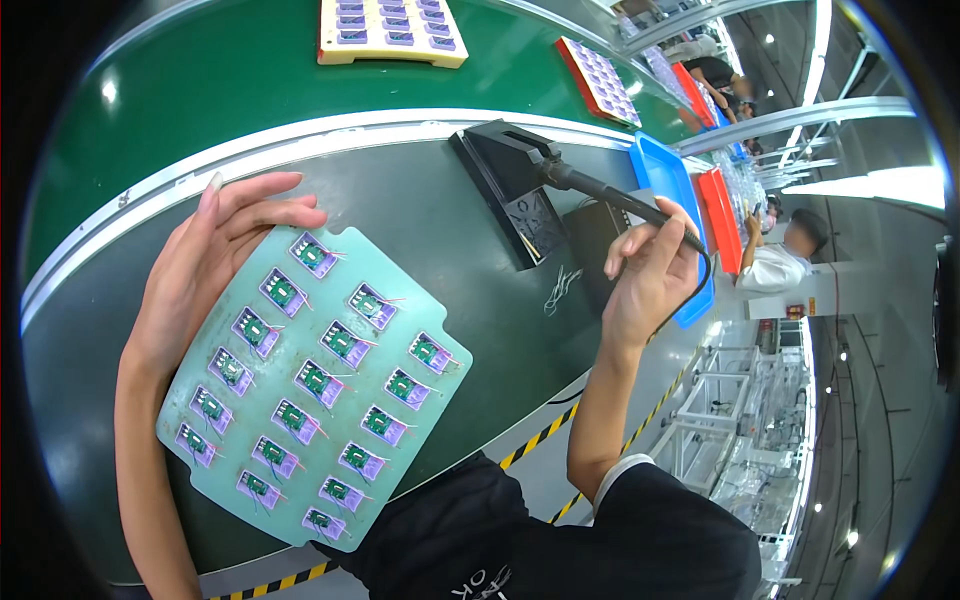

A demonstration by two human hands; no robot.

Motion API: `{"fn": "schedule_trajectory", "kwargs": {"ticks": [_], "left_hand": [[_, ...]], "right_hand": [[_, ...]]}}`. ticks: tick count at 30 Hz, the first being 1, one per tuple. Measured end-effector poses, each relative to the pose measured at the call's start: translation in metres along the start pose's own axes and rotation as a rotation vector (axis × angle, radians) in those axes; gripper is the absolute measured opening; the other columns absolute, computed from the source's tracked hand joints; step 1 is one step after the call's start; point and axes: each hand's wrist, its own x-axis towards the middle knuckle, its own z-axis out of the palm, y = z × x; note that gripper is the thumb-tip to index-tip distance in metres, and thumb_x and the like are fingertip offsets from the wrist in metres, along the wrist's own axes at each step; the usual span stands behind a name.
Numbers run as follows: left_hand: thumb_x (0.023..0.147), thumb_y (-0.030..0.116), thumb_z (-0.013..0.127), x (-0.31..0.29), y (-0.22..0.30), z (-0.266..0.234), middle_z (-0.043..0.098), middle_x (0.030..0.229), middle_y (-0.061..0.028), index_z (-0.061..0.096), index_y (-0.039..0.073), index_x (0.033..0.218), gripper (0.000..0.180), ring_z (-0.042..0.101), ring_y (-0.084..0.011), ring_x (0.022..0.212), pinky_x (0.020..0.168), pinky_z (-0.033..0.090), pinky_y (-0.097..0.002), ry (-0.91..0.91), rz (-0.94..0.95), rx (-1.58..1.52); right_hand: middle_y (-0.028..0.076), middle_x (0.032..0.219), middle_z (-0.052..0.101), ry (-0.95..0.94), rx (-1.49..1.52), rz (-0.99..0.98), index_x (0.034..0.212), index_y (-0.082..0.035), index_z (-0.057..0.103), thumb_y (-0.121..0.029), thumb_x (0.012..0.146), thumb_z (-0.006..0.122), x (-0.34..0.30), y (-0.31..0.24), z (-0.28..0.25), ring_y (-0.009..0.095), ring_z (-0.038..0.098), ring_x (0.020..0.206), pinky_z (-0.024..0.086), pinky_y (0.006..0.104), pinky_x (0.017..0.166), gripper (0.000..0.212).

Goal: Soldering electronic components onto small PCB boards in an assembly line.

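Note:
My right hand grips the black handle of a soldering iron. Its front end is at a black soldering-iron stand, and the tip is hidden there. From the handle a dark cable loops down past my wrist. My left hand lies along the upper left edge of a pale green tray, fingers stretched past its top corner. In the tray's pockets sit several purple housings with small green circuit boards and thin wires. The tray is turned at an angle at the bench's near edge.
Beyond a metal rail, a green conveyor carries a cream tray and a red-edged tray of parts. A blue bin and a red bin stand at right. Loose white wires lie near the stand. Co-workers sit farther off.

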Motion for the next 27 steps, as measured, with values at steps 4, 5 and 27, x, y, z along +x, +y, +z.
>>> {"fn": "schedule_trajectory", "kwargs": {"ticks": [4,5,27], "left_hand": [[0.107,0.043,0.024,-0.002,-0.004,-0.002,0.065,0.12,-0.0192,0.046,-0.006,0.138,0.061,0.051,-0.0271,0.13,0.113,0.035,-0.0397,0.012,-0.013,-0.021],[0.107,0.043,0.024,-0.002,-0.004,-0.002,0.065,0.119,-0.0194,0.046,-0.006,0.137,0.061,0.05,-0.0273,0.13,0.113,0.035,-0.0398,0.014,-0.016,-0.027],[0.107,0.043,0.025,-0.002,-0.003,0.002,0.065,0.118,-0.0187,0.049,-0.005,0.135,0.059,0.048,-0.0283,0.133,0.114,0.034,-0.04,-0.002,-0.021,0.016]], "right_hand": [[0.006,0.06,0.053,0.005,-0.002,-0.008,0.11,0.003,0.058,-0.024,0.106,0.048,0.003,0.004,0.003,0.011,0.049,0.043,0.037,0.021,0.04,0.03],[0.006,0.06,0.052,0.002,-0.009,-0.008,0.11,0.003,0.058,-0.024,0.106,0.048,0.004,0.004,0.003,0.011,0.049,0.043,0.036,0.0211,0.039,0.03],[0.009,0.058,0.053,0.002,0.007,-0.031,0.108,0.002,0.054,-0.025,0.106,0.046,0.004,0.016,0.0,0.014,0.05,0.041,0.039,0.0241,0.037,0.028]]}}
